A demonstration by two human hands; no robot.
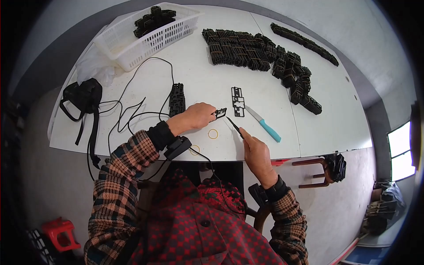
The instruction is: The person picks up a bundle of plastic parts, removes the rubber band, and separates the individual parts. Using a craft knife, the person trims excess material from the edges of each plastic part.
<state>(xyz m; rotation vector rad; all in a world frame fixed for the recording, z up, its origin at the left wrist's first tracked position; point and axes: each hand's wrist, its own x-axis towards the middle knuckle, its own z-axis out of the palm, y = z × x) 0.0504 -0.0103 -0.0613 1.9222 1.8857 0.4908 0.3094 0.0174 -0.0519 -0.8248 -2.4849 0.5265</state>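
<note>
Near the middle of the table, my left hand (pixel 199 115) is closed around one end of a small black plastic frame (pixel 220 113). My right hand (pixel 257 153) grips a thin dark pointed tool (pixel 235 126), its tip close to the frame's free end; the tool's exact kind is unclear. Just beyond lies another flat black plastic frame (pixel 240 112). Beside it rests a knife with a turquoise handle (pixel 270 131). A stack of black parts (pixel 177 100) sits beyond my left wrist. Yellow rubber bands (pixel 213 138) lie close to the table's front edge.
A white slotted basket (pixel 154 44) at the far left holds black bundles. Banded black parts (pixel 238 48) line the far right. A black strapped device (pixel 84 99), clear plastic bag (pixel 97 68) and looping cables (pixel 128 86) occupy the left. A wooden stool (pixel 326 172) stands below right.
</note>
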